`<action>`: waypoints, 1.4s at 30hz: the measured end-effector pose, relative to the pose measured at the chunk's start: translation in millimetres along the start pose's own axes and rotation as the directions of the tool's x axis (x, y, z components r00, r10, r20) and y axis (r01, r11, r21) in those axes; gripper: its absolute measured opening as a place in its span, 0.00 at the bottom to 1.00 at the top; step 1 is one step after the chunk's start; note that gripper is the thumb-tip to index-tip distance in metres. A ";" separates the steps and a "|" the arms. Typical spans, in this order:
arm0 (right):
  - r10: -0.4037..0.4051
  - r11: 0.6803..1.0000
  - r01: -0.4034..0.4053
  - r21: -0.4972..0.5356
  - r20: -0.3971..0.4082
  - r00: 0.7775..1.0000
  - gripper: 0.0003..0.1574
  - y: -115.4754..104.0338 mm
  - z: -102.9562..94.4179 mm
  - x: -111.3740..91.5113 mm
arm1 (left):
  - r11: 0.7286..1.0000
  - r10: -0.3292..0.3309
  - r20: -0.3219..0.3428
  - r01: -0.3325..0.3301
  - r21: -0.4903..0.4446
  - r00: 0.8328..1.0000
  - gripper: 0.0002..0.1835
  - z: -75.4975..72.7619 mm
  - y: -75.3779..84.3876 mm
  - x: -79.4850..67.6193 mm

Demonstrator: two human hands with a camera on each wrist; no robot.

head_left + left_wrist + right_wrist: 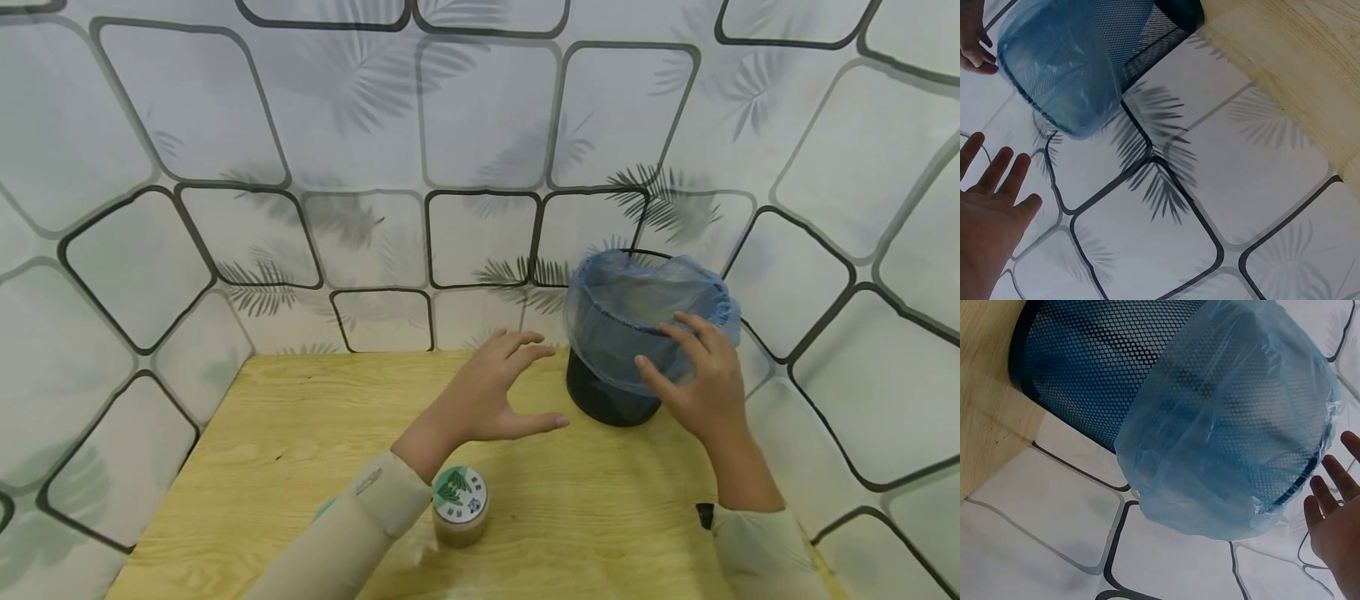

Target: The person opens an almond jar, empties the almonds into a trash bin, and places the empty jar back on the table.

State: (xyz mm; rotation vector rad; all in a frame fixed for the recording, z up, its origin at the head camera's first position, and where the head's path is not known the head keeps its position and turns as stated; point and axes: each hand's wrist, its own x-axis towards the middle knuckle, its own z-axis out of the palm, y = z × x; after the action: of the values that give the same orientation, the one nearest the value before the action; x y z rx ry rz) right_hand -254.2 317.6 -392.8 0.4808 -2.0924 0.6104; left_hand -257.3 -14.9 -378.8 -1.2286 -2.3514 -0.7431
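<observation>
Head view: we see a patterned wall (360, 242) behind a wooden desk (300, 425). By the desk's far right corner stands a dark mesh bin (611, 392), a blue bag (622, 333) over its rim. The right hand (705, 379), fingers loosely spread, is just beside the bag; the left hand (495, 396), spread wide and holding nothing, hovers left of the bin. Well in from the desk's far edge, we find a lidded jar (460, 508).

Left hand (491, 396) near centre, thumb spread well apart from the fingers; right hand (705, 383) to the right, fingers gently bent, thumb apart; left forearm (341, 533) slanting from near left toward far right; right forearm (761, 537) at near right.
</observation>
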 end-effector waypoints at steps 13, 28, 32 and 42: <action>0.078 0.996 -0.077 -0.041 0.025 0.997 0.60 26.4 -0.6 0.6 | 0.993 0.113 -0.044 -0.112 0.035 0.993 0.43 7.1 8.8 23.0; 0.137 0.987 -0.127 -0.100 0.105 0.985 0.62 46.3 -3.7 5.5 | 0.963 0.258 -0.141 -0.244 0.110 0.956 0.46 13.6 12.9 56.5; 0.166 0.983 -0.156 -0.092 0.122 0.978 0.59 52.1 -6.2 7.0 | 0.956 0.277 -0.140 -0.258 0.140 0.951 0.46 15.9 12.2 64.1; 0.127 0.990 -0.118 -0.075 0.136 0.982 0.61 61.6 -10.0 13.4 | 0.948 0.240 -0.046 -0.224 0.228 0.970 0.45 30.8 13.1 90.3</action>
State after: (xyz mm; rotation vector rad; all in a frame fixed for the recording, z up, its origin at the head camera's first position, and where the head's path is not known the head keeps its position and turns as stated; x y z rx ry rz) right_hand -288.3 371.6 -391.7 0.3682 -2.2822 0.5893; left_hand -298.3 67.1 -349.4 -1.3248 -2.1157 -0.4287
